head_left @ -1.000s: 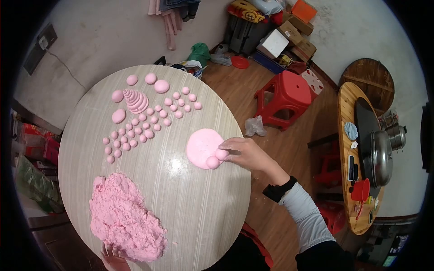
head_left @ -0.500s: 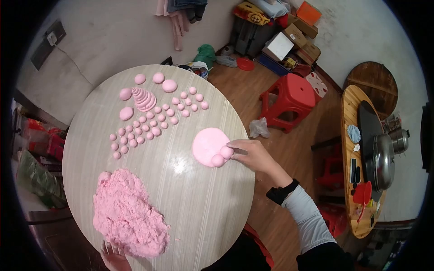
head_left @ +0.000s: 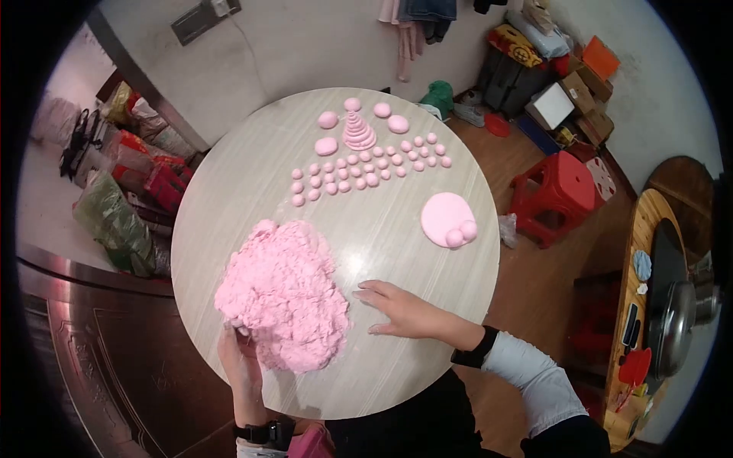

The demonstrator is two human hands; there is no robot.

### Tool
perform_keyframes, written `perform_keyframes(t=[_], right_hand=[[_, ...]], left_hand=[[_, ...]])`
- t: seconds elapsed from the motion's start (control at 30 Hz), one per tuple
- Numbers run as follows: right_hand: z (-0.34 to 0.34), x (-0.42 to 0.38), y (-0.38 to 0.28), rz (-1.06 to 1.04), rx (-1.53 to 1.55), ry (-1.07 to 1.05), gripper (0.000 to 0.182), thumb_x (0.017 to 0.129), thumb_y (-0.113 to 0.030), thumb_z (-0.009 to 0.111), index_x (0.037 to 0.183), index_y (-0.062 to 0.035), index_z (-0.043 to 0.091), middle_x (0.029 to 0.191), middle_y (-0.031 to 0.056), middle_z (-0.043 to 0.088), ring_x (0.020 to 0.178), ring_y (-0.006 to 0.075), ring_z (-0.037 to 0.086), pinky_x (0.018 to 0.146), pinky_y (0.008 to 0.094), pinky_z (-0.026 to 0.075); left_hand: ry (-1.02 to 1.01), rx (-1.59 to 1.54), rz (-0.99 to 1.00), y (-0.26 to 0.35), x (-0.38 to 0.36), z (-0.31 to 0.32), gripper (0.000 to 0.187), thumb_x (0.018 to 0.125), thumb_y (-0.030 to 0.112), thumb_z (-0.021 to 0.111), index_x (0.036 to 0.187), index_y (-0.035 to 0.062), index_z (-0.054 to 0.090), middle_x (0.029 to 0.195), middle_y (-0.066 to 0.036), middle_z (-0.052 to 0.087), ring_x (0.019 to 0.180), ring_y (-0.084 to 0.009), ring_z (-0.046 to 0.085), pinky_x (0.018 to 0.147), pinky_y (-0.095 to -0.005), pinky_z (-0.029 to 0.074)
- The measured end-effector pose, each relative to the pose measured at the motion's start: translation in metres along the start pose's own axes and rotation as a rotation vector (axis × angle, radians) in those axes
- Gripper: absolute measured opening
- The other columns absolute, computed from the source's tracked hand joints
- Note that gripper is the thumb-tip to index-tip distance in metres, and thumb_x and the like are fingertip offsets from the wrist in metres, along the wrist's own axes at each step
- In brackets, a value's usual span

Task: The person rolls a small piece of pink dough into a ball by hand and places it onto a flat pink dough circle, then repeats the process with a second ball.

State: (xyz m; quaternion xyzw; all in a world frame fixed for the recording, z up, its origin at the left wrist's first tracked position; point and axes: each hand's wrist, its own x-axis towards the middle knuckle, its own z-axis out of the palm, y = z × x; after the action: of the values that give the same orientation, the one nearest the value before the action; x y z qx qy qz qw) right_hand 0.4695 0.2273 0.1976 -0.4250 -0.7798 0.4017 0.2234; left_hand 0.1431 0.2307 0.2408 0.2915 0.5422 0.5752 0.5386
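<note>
A large, lumpy mass of pink dough (head_left: 282, 298) lies on the near left of the round table. My left hand (head_left: 240, 355) is at its lower left edge, fingertips against the dough and fingers partly apart. To the right of the mass, my right hand (head_left: 401, 311) hovers over the tabletop with fingers spread and nothing in them. A flat pink disc (head_left: 443, 215) lies at the table's right side. Two pink balls (head_left: 460, 233) rest together on the disc's lower right edge.
Rows of small pink balls (head_left: 372, 179) cross the round table (head_left: 397, 382). Behind them are a tiered pink cone (head_left: 357, 133) and several larger balls (head_left: 398, 124). A red stool (head_left: 557, 191) stands right, near a wooden side table (head_left: 637, 290) with a lidded pan (head_left: 676, 328).
My right hand has left the two balls on the disc and moved left toward the dough mass. My left hand has risen alongside the mass. The camera view has turned left.
</note>
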Motion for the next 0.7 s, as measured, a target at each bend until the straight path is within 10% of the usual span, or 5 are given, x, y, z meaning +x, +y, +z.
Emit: perform_keyframes(t=[0.33, 0.7], right_hand=[[0.063, 0.055, -0.011, 0.175, -0.030, 0.139, 0.091, 0.068, -0.022, 0.075, 0.140, 0.0035, 0.025, 0.131, 0.0283, 0.036, 0.118, 0.0392, 0.043, 0.099, 0.0379, 0.040], [0.069, 0.062, -0.005, 0.036, -0.170, 0.204, 0.052, 0.062, -0.020, 0.073, 0.106, 0.0011, 0.055, 0.096, 0.0219, 0.053, 0.091, 0.0381, 0.054, 0.079, 0.0415, 0.048]], left_hand=[[0.105, -0.142, 0.022, 0.011, -0.041, -0.041, 0.025, 0.098, 0.026, 0.046, 0.086, 0.0051, 0.054, 0.074, -0.002, 0.052, 0.069, -0.0123, 0.051, 0.067, -0.0269, 0.043], [0.156, -0.255, 0.014, 0.004, -0.040, -0.058, 0.023, 0.097, 0.025, 0.048, 0.085, 0.0057, 0.053, 0.073, -0.002, 0.051, 0.068, -0.0114, 0.048, 0.066, -0.0262, 0.042]])
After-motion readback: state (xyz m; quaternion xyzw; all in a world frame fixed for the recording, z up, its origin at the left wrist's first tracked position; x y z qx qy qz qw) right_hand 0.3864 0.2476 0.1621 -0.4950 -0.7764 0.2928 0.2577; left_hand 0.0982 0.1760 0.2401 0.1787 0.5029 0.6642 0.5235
